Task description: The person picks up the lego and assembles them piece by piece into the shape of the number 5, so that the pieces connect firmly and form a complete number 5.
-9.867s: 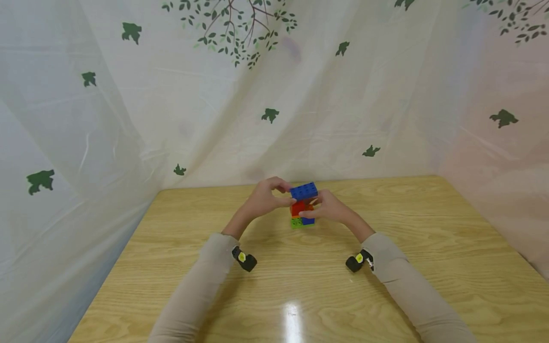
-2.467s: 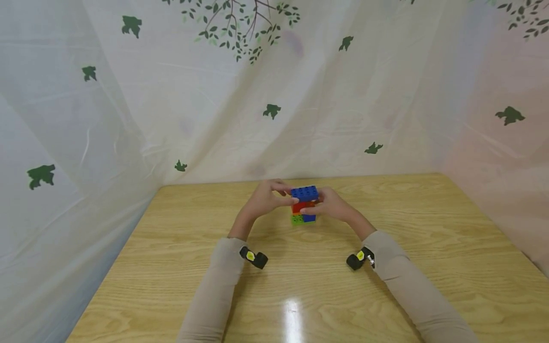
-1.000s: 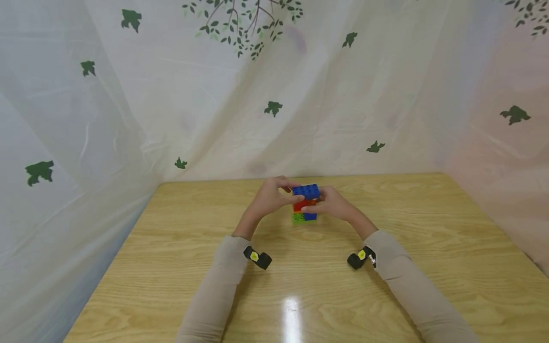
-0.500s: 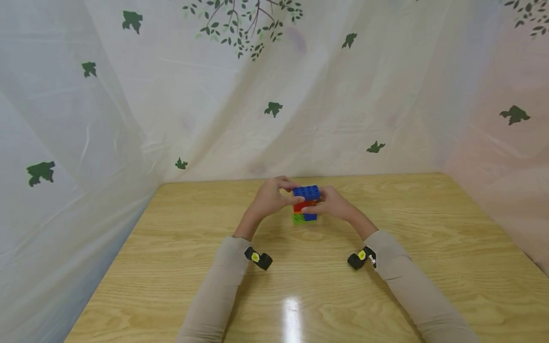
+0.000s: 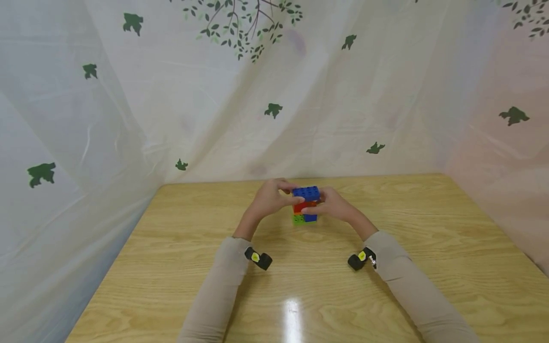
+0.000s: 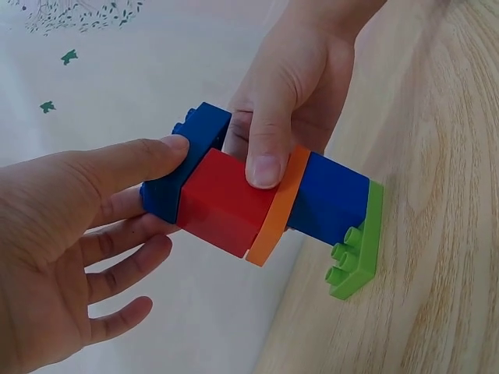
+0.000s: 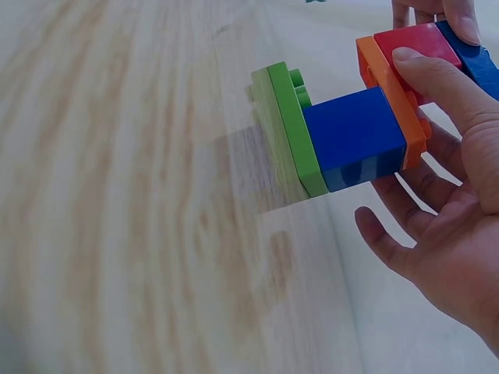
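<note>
A small tower of toy building bricks stands on the table: a light green plate (image 7: pixel 290 128) at the bottom, a blue brick (image 7: pixel 355 140), a thin orange plate (image 6: pixel 279 206), a red brick (image 6: pixel 226 201) and a flat blue brick (image 5: pixel 306 192) on top. My left hand (image 5: pixel 269 197) pinches the top blue brick, thumb on its near side, fingers behind; its lower fingers spread free. From the other side, my right hand (image 5: pixel 332 204) grips the red brick, its thumb lying across the front. The right fingertips are partly hidden behind the tower.
The wooden table (image 5: pixel 300 271) ends at a back edge close behind the tower. A pale curtain (image 5: pixel 206 119) printed with leaves and birds hangs behind and at both sides. Each wrist wears a small black camera, such as the left one (image 5: pixel 258 258).
The top blue brick was tilted over the red brick ten seconds ago and now lies level, close on it. My left forearm has shifted right. In the last second, hands and tower hardly moved.
</note>
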Demonstrator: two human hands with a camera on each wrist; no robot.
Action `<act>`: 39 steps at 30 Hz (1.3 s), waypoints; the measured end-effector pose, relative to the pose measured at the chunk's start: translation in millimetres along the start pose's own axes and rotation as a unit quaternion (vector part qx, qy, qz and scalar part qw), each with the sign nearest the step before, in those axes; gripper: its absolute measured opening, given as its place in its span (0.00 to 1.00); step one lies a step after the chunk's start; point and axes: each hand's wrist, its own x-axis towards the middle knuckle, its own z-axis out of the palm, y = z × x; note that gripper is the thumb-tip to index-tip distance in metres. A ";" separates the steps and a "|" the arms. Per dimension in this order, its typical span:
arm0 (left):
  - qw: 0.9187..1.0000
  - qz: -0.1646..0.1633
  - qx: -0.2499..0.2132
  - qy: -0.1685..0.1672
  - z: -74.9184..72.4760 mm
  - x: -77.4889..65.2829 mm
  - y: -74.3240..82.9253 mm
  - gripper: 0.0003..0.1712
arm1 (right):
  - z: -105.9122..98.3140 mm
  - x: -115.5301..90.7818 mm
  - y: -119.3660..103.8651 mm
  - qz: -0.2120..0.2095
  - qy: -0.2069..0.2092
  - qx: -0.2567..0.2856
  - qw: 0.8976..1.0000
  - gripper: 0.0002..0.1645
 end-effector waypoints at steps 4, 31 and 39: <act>1.000 -0.011 0.014 0.002 -0.2 -0.7 3.1 0.21 | 0.2 0.3 0.8 -0.003 -0.002 -0.004 1.000 0.32; 1.000 -0.016 0.020 0.004 1.0 -1.6 2.5 0.21 | 2.0 -3.7 -2.9 -0.003 0.005 -0.011 1.000 0.32; 0.999 -0.009 0.032 0.008 0.5 -1.2 3.7 0.21 | 1.7 -3.5 -5.4 -0.016 0.001 -0.011 1.000 0.31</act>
